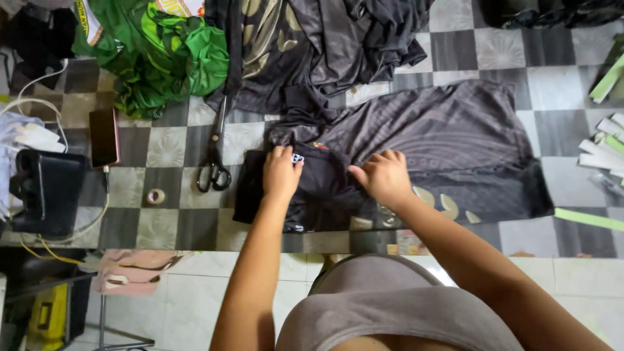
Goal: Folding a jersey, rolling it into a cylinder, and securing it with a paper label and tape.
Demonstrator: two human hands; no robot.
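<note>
Pressing down on a dark patterned shirt spread across the checkered counter, I have both hands on its folded left part. My left hand lies flat, fingers together, near the collar. My right hand is loosely curled, knuckles up, pinching the fabric. Black scissors lie just left of the shirt, a tape roll and phone farther left. Green cloth and more dark garments are heaped behind.
</note>
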